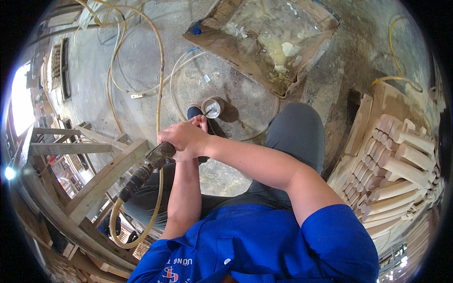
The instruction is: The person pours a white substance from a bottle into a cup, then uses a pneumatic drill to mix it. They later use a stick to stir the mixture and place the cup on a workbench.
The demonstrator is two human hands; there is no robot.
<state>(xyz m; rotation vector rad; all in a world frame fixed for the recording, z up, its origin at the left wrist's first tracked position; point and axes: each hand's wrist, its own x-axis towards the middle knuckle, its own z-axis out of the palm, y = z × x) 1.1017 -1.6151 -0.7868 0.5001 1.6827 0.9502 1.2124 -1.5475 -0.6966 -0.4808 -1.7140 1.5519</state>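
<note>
My right hand [183, 137] is closed around a dark, worn hand-held air tool [147, 169], and a yellowish hose [114, 218] runs from its lower end. Just beyond it, my left hand [200, 122] shows only curled fingers; the right hand hides the rest, and I cannot make out what they hold. Close to those fingertips is a small round cup [213, 108] with whitish contents and a thin dark piece at its side. A dark shoe [193, 112] shows beside the cup.
A wooden frame [106, 181] stands close on my left. Stacked pale wooden pieces [396, 174] lie on the right. Ahead is a shallow cardboard tray [304, 75] smeared with dried whitish residue. Hoses [161, 61] loop over the concrete floor [226, 70].
</note>
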